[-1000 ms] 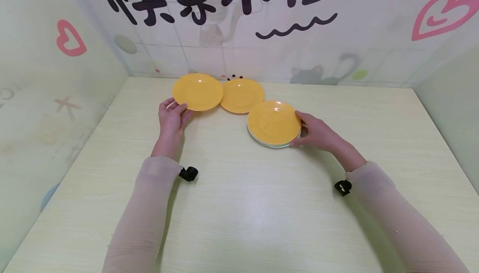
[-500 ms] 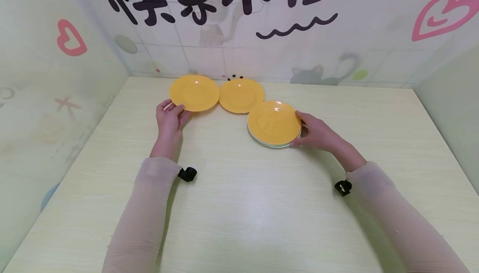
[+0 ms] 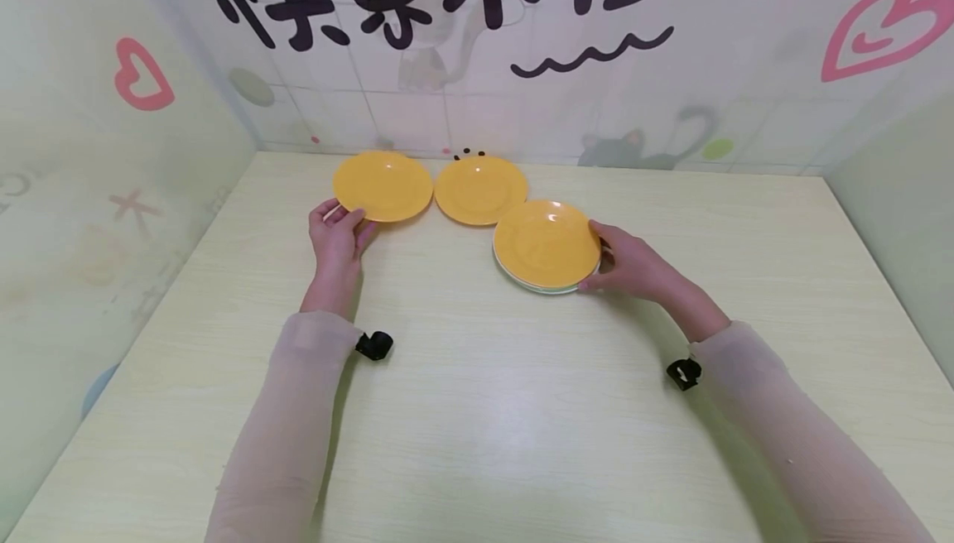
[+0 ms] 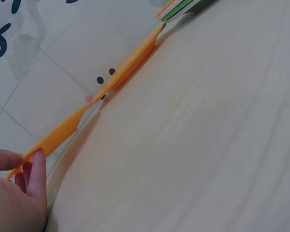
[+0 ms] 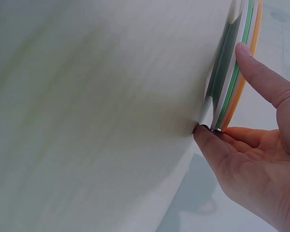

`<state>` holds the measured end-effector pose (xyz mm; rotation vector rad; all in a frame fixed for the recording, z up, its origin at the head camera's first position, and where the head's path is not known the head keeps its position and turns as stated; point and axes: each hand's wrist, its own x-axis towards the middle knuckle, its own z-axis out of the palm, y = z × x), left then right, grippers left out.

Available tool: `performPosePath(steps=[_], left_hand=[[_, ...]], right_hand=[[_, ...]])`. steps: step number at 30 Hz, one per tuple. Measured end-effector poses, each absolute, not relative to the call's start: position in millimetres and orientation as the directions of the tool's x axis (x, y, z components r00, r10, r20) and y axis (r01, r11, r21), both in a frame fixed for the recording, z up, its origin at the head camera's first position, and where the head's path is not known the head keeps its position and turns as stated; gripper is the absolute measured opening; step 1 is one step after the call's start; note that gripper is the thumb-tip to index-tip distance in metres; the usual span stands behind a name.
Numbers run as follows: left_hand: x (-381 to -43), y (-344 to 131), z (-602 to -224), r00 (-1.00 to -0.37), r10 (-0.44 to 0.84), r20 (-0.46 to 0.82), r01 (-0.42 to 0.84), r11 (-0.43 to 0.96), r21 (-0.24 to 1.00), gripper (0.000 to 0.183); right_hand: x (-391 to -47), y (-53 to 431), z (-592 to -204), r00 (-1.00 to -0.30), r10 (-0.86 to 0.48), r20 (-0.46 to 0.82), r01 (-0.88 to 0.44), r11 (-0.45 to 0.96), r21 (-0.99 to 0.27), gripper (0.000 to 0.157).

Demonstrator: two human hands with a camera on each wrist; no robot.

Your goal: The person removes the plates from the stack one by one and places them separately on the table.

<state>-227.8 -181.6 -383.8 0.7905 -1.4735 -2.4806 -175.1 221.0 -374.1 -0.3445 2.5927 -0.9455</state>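
On the left, my left hand [image 3: 337, 238] pinches the near-left rim of a yellow plate [image 3: 383, 187], thumb over the edge and fingers beneath. The left wrist view shows this plate [image 4: 60, 135] low over the table's back edge, a shadow below it. Right beside it, a second yellow plate [image 3: 480, 189] lies on the table. My right hand [image 3: 632, 266] grips the right side of a stack of plates [image 3: 547, 243] topped by a yellow one. From the side, green and white rims [image 5: 225, 94] show under the yellow, between thumb and fingers.
The pale wood-grain table [image 3: 492, 410] ends at a back wall [image 3: 477, 112] with dark lettering and drawings, close behind the plates. A side wall [image 3: 89, 220] bounds it at the left. Black bands [image 3: 375, 346] sit near both sleeve cuffs.
My left hand has moved slightly left with its yellow plate, which overlapped the middle plate before and now sits just beside it. The right hand and the stack have stayed put.
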Motion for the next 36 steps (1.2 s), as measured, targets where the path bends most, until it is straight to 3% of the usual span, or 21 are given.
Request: performPosePath(steps=[24,36], left_hand=[[-234.1,-178.8,-389.9,-0.860,-0.407,-0.308,-0.113,-0.436,0.893,0.043],[-234.2,-180.1,-388.6,-0.864,-0.391,-0.316,-0.128,-0.436,0.891,0.051]], right_hand=[[-174.1,220.1,-372.6,-0.902,-0.352,-0.251,-0.104,0.739,-0.665,0.103],[-174.6,220.2,-371.3,-0.901,-0.347,-0.262,-0.091,0.740,-0.666,0.104]])
